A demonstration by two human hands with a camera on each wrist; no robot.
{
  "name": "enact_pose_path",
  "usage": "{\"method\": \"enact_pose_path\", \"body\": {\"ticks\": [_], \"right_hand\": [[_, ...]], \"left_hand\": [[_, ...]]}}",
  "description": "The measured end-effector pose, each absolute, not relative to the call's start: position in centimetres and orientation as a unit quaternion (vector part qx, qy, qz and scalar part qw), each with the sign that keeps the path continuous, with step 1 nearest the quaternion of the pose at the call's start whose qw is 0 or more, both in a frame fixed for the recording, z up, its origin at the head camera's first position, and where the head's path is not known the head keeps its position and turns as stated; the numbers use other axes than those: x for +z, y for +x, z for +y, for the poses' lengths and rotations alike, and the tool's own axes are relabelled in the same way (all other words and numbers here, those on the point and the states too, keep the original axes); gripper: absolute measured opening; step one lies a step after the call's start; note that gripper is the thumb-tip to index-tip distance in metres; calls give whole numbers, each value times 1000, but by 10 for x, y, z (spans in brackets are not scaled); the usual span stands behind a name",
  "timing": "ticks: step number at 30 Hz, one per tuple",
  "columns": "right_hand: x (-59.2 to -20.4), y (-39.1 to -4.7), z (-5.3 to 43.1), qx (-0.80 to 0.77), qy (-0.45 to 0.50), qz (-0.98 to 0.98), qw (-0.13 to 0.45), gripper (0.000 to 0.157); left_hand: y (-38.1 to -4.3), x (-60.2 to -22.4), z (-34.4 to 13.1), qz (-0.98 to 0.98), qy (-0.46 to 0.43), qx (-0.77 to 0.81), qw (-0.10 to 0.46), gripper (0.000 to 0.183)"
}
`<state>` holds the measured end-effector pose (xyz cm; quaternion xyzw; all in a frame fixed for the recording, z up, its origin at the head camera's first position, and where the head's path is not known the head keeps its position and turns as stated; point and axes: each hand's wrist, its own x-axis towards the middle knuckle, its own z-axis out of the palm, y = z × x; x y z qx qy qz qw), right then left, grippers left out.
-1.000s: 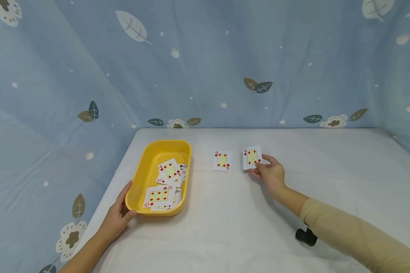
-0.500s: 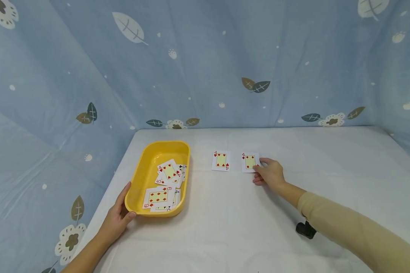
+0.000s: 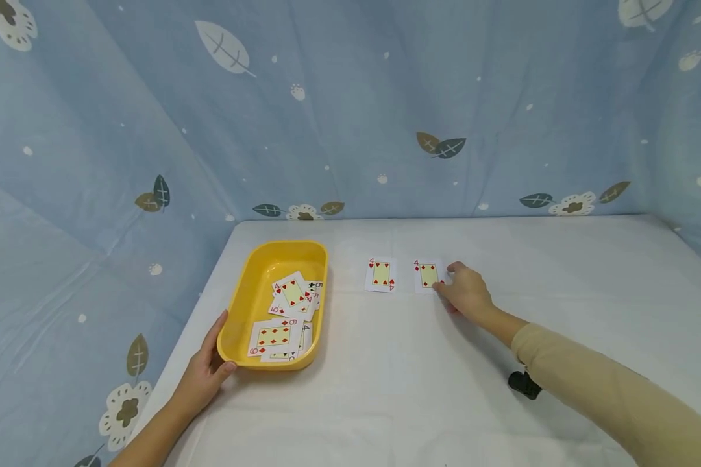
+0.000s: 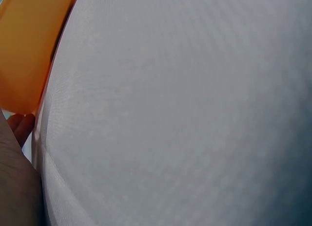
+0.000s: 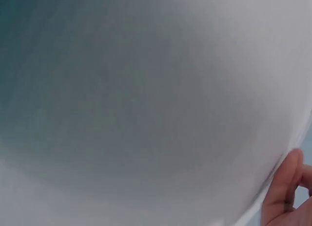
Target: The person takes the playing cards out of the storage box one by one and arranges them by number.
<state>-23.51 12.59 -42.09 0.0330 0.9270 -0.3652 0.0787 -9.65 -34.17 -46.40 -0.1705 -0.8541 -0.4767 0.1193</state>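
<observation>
At the left in the head view, my left hand (image 3: 201, 371) grips the near left corner of a yellow plastic tray (image 3: 231, 310), thumb on its near rim and fingers along its outer side. Several playing cards (image 3: 272, 336) lie loosely overlapped inside it, some partly covered. My right hand (image 3: 468, 293) is at the right edge of a four of diamonds (image 3: 428, 275), its thumb on the lower right corner and a curled finger near the upper right. That card lies on the white cloth, beside and apart from a four of hearts (image 3: 380, 275).
A white cloth (image 3: 385, 389) covers the table. Patterned blue fabric (image 3: 350, 117) rises along the back and left side. A small black object (image 3: 524, 384) shows under the right forearm. The orange-looking tray wall (image 4: 29, 46) fills the left wrist view's upper left corner.
My right hand has lowered the four of diamonds from a tilted hold onto the cloth, and its fingers have shifted slightly at the card's edge. The left hand stays on the tray.
</observation>
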Motion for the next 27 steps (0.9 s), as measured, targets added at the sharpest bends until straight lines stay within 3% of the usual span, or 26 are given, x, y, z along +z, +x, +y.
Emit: {"method": "enact_pose_path", "body": {"ticks": [4, 13, 27], "right_hand": [[-406, -232, 121, -419, -9, 907, 53, 51], [-365, -224, 100, -446, -63, 891, 57, 49], [-354, -214, 65, -415, -165, 894, -24, 40]], "left_hand": [[-96, -464, -342, -857, -167, -472, 119, 76], [-96, -462, -340, -864, -153, -466, 115, 77], [-96, -464, -341, -879, -127, -447, 104, 80]]}}
